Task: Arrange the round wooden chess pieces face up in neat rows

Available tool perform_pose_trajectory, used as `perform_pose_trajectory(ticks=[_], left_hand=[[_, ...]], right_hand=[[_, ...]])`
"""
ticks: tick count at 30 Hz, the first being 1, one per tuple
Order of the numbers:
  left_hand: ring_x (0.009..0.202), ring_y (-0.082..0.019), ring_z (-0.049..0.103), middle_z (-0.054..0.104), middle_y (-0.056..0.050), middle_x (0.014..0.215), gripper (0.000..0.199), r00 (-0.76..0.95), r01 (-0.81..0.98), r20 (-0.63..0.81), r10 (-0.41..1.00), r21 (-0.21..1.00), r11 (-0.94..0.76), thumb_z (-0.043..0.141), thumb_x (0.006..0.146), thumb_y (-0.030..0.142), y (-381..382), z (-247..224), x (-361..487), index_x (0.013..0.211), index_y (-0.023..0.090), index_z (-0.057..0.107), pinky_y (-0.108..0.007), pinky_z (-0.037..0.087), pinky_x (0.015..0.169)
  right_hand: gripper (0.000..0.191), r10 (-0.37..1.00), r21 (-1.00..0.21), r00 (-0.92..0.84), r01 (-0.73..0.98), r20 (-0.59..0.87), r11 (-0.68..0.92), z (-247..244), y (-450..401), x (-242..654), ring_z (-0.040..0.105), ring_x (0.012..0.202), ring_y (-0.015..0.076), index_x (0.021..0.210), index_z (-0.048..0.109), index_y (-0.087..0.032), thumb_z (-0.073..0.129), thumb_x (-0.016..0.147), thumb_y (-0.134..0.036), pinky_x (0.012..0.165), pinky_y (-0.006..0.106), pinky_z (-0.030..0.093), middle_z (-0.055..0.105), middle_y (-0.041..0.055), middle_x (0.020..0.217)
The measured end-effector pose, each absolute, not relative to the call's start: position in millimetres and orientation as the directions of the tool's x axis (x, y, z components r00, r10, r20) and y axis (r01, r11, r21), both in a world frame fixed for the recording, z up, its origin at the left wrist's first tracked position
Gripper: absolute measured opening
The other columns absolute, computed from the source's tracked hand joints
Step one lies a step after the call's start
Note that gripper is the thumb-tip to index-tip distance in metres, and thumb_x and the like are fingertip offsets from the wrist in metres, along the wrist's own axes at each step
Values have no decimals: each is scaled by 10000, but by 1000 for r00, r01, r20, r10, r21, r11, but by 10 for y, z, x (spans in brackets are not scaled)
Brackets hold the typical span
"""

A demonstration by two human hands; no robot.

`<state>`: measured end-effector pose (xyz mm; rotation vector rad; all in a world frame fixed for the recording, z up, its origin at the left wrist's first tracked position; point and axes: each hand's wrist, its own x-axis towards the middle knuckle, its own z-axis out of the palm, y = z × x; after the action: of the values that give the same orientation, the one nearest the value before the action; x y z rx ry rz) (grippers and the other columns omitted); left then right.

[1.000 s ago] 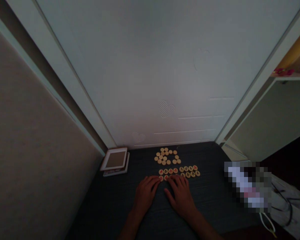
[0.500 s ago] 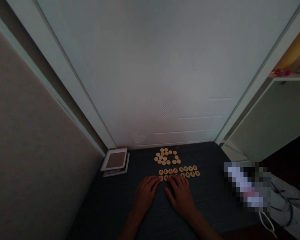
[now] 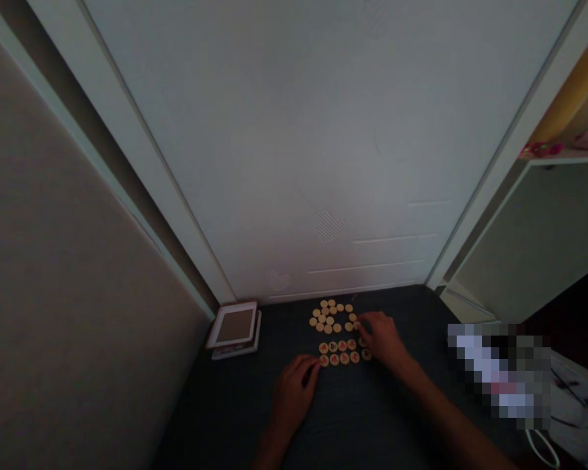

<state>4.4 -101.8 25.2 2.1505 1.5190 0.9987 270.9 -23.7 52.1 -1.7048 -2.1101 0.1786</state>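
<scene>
Two short rows of round Chinese chess pieces (image 3: 344,358) lie face up, with red or black characters. My left hand (image 3: 294,385) rests at the left end of the front row, its fingertips at the end piece (image 3: 324,360) and a gap showing between thumb and fingers. Beyond the rows is a loose cluster of plain-faced pieces (image 3: 322,319). My right hand (image 3: 383,336) reaches over the rows' right part, its fingertips closed at a plain-faced piece (image 3: 357,325) on the cluster's right edge. My right hand and forearm hide the rightmost pieces of the rows.
The dark tabletop (image 3: 225,405) meets a white panel (image 3: 284,196) at the back. Stacked frame-like items (image 3: 235,326) lie at the back left. A blurred-out object (image 3: 494,375) and a white cord (image 3: 541,447) are at the right edge.
My right hand has left the front row and moved right and away from me to the plain-faced cluster. My left hand stays at the row's left end. The camera view has shifted slightly.
</scene>
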Motion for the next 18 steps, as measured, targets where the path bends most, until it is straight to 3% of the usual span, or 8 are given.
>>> perform_pose_trajectory(ticks=[10, 18], left_hand=[[977, -205, 700, 722, -33, 1046, 204, 147, 660, 347, 926, 664, -353, 527, 1002, 321, -1027, 256, 38, 1015, 260, 721, -334, 561, 900], [955, -212, 701, 725, -41, 1019, 214, 144, 656, 370, 918, 658, -369, 516, 1002, 325, -1033, 279, 35, 989, 257, 719, -343, 570, 884]], right_hand=[[139, 984, -300, -168, 937, 57, 178, 478, 5, 2684, 656, 996, 219, 957, 699, -232, 585, 940, -308, 824, 279, 383, 750, 50, 992], [99, 982, -343, -168, 920, 89, 188, 521, 13, 2677, 679, 924, 216, 889, 684, -214, 599, 906, -262, 821, 285, 403, 750, 55, 921]])
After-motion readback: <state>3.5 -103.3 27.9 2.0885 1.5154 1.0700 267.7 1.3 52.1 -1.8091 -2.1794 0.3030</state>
